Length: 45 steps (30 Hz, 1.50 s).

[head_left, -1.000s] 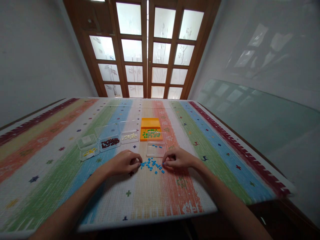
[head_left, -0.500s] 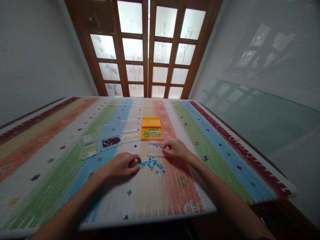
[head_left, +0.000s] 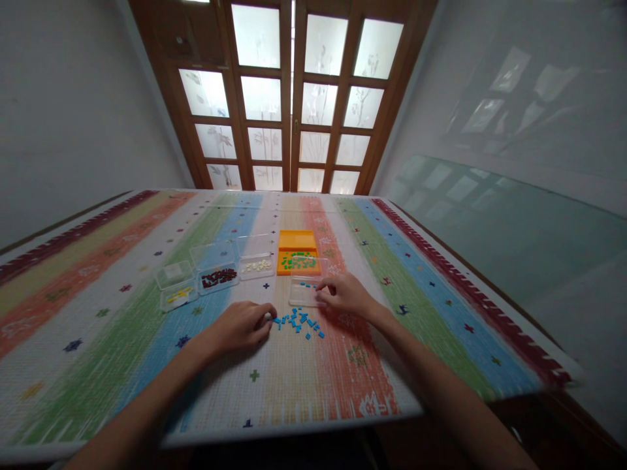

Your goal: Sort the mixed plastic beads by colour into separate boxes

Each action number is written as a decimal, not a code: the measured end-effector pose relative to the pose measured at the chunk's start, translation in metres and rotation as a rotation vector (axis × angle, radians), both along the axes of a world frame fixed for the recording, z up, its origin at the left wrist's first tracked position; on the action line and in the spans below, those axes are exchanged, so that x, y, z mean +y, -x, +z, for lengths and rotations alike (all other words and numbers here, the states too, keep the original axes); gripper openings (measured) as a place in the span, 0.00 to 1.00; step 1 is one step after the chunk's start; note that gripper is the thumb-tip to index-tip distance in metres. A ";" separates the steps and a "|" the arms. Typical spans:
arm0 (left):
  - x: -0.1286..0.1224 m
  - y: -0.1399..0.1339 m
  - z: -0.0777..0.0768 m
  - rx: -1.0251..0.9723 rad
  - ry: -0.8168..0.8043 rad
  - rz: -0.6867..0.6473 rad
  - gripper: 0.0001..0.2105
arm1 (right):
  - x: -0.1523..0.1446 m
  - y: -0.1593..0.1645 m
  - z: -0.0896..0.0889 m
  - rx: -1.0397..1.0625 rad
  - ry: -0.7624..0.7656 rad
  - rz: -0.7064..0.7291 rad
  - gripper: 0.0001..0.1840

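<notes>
The right hand (head_left: pixel 345 294), fingers apparently parted, is at a clear plastic box (head_left: pixel 300 299), seemingly placing small blue pieces (head_left: pixel 294 321); the next, loose on the striped-cloth bench (head_left: pixel 289 391), needs a fine pinch. The left hand (head_left: pixel 242 325) curls beside them, grip unclear.

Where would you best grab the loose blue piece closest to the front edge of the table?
Probably by two opposite edges, pinched from above and the near side. The blue piece is small, seems to lie flat on the striped cloth, and sits apart from its neighbours; most of the blue pile lies beyond it.
</notes>
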<state>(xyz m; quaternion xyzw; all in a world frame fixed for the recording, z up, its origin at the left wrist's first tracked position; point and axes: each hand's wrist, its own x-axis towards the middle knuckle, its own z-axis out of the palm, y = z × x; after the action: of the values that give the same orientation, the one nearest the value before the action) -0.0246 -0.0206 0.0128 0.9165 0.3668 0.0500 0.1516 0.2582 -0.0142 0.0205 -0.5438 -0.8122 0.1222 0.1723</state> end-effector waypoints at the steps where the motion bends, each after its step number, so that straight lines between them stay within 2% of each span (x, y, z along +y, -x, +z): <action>1: 0.000 0.001 0.000 -0.002 0.002 0.001 0.13 | -0.002 0.004 0.000 0.024 -0.002 0.041 0.12; 4: -0.001 0.003 0.001 -0.007 0.001 0.017 0.12 | -0.011 0.020 0.002 0.034 0.008 0.171 0.11; 9: -0.002 0.004 -0.002 -0.022 -0.012 0.026 0.12 | -0.022 0.054 0.002 -0.135 -0.007 0.333 0.13; 14: -0.001 0.006 -0.005 -0.020 -0.013 0.002 0.12 | -0.024 0.067 -0.005 -0.259 -0.021 0.289 0.14; 31: 0.000 0.006 -0.006 -0.067 0.069 0.010 0.09 | -0.026 0.070 -0.009 -0.286 -0.046 0.279 0.14; 40: 0.002 0.007 -0.012 -0.072 0.016 -0.007 0.09 | -0.026 0.071 -0.011 -0.300 -0.054 0.312 0.15; 43: 0.005 0.007 -0.009 -0.087 0.016 -0.015 0.10 | -0.027 0.070 -0.008 -0.306 -0.052 0.313 0.14; 45: 0.008 0.004 -0.005 -0.087 -0.040 -0.013 0.10 | -0.028 0.070 -0.007 -0.307 -0.056 0.313 0.13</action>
<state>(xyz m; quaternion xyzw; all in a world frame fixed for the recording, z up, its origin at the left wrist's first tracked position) -0.0290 -0.0127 0.0079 0.9187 0.3527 0.0960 0.1495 0.1879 -0.0423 0.0133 -0.4185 -0.9064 0.0404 0.0407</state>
